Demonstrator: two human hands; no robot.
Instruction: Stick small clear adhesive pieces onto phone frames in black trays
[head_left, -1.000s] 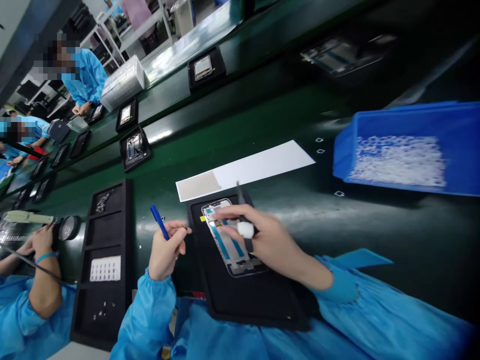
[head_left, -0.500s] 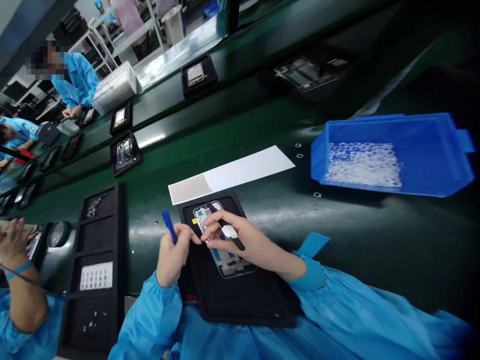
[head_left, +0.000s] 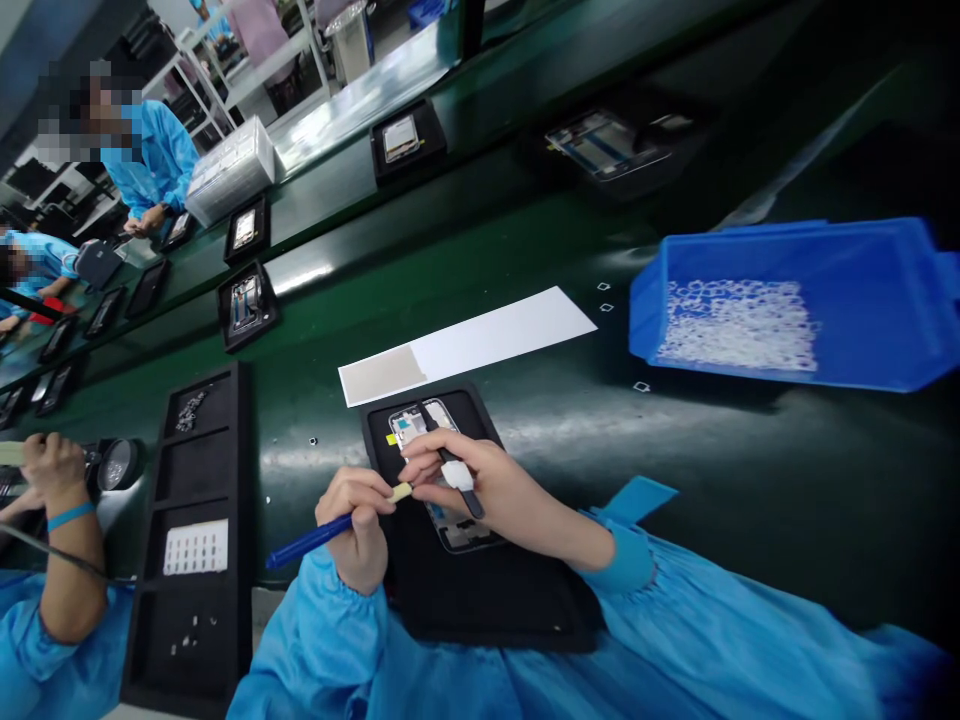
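My left hand (head_left: 356, 525) is closed around a blue pen-like tool (head_left: 307, 543), held nearly level. Its pale yellow tip (head_left: 401, 491) points at the pinched fingertips of my right hand (head_left: 499, 490), touching or almost so. Any tiny part between those fingertips is too small to make out. Black tweezers (head_left: 472, 502) with a white wrap (head_left: 455, 474) lie tucked in my right hand, pointing away from me. Below is a phone frame (head_left: 466, 538), partly hidden by that hand, with a yellow tab (head_left: 391, 439) at its left edge. It lies in a black foam tray (head_left: 487, 600).
A white strip (head_left: 510, 327) lies beyond the tray. Right of it are several small loose rings and a blue bin (head_left: 885, 310) of white rings. A compartmented black tray (head_left: 241, 540) stands left, beside a co-worker's arm (head_left: 71, 545). Phone trays (head_left: 247, 305) line the bench further back.
The blue tool has swung from upright to nearly level, its pale tip now at my right fingertips, where my left finger was. The co-worker's hand at left has shifted.
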